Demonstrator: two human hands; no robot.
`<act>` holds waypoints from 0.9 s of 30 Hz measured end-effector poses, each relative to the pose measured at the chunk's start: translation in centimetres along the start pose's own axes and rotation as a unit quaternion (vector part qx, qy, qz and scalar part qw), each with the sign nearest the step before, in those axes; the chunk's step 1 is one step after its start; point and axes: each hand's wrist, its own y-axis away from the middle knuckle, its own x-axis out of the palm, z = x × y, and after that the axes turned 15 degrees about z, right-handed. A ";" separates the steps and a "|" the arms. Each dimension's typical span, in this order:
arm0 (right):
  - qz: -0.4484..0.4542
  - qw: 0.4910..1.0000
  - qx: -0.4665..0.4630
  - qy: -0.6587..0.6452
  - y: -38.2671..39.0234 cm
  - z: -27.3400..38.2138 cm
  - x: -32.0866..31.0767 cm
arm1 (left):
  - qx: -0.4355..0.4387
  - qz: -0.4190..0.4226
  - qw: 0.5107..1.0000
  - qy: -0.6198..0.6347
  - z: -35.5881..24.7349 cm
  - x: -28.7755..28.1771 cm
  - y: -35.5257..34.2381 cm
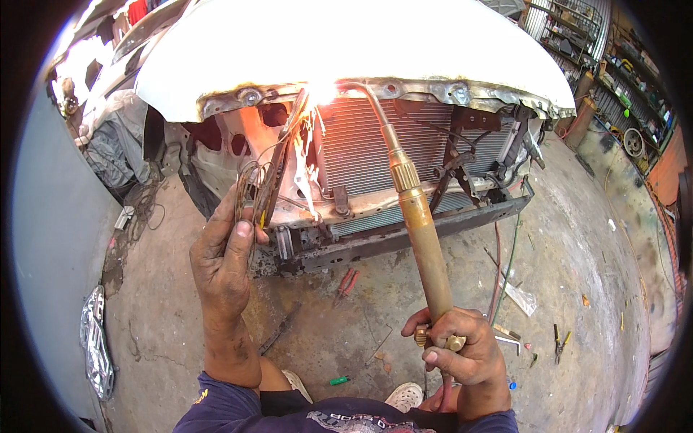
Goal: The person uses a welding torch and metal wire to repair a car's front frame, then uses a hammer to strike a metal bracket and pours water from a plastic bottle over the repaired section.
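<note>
My right hand (465, 346) is closed round the valve end of a brass gas torch (426, 245). Its thin bent tip reaches up to the front edge of a white car hood (346, 43). A bright glare with falling sparks sits at that edge and hides the spot beneath it. In my left hand (229, 249), pinched between thumb and fingers, is a looped bundle of thin wire (249, 189); its far end runs up into the glare. Behind the torch, the car's radiator (375, 159) shows through the open front.
A dark lower crossbar (404, 242) spans the car's front. On the concrete floor lie red-handled pliers (347, 283), yellow-handled pliers (561, 343), a green lighter (339, 380) and a clear plastic bag (521, 297). Red and green hoses (509, 267) trail at the right. A headlamp (96, 346) lies far left.
</note>
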 end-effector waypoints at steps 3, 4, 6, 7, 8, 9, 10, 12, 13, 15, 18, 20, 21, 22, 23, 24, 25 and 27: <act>0.030 0.999 0.024 0.024 0.0 0.6 -0.4 | -0.002 0.001 1.000 -0.006 0.1 -0.1 0.0; 0.031 0.999 0.027 0.024 0.0 0.6 -0.5 | -0.002 0.002 1.000 -0.008 0.1 -0.2 0.0; 0.032 0.999 0.033 0.024 0.1 0.6 -0.5 | -0.002 -0.001 1.000 0.002 0.0 0.1 -0.1; 0.032 0.999 0.027 0.024 0.0 0.6 -0.5 | -0.002 -0.002 1.000 0.008 0.0 0.2 -0.1; 0.031 0.999 0.021 0.023 0.0 0.6 -0.5 | 0.000 0.001 1.000 0.006 -0.1 0.2 -0.2; 0.031 0.999 0.015 0.022 0.0 0.6 -0.5 | 0.001 0.004 1.000 0.004 -0.1 0.2 -0.2; 0.031 0.999 0.018 0.021 0.0 0.6 -0.5 | 0.003 0.007 1.000 0.003 -0.1 0.1 -0.2; 0.033 0.999 0.023 0.018 0.0 0.7 -0.5 | 0.008 0.005 1.000 0.014 0.2 0.1 -0.1; 0.023 1.000 0.010 0.018 -0.1 0.6 -0.4 | 0.010 0.004 1.000 0.019 0.3 0.1 -0.1; 0.004 1.000 -0.014 0.018 -0.3 0.2 -0.1 | 0.008 0.005 1.000 0.012 0.1 0.1 -0.3; 0.038 0.999 0.019 0.027 -0.1 0.6 -0.5 | 0.004 -0.002 1.000 0.003 0.3 0.1 -0.2; 0.036 0.999 0.011 0.025 -0.1 0.5 -0.5 | -0.005 -0.010 1.000 -0.005 0.2 0.3 -0.2; 0.034 0.999 0.008 0.024 0.0 0.5 -0.5 | -0.013 -0.013 1.000 -0.011 -0.1 0.6 -0.3; 0.032 0.999 0.013 0.022 0.0 0.6 -0.5 | -0.020 -0.017 1.000 -0.016 -0.2 0.8 -0.4; 0.032 0.999 0.016 0.018 0.0 0.6 -0.4 | -0.017 -0.015 1.000 -0.015 -0.3 0.7 -0.4; 0.031 0.999 0.019 0.014 0.0 0.7 -0.4 | -0.014 -0.013 1.000 -0.014 -0.3 0.6 -0.4; 0.031 0.999 0.007 0.017 0.0 0.5 -0.3 | -0.011 -0.011 1.000 -0.013 -0.4 0.6 -0.4; 0.027 0.999 -0.014 0.028 0.0 0.2 -0.3 | -0.008 -0.011 1.000 -0.015 -0.5 0.7 -0.5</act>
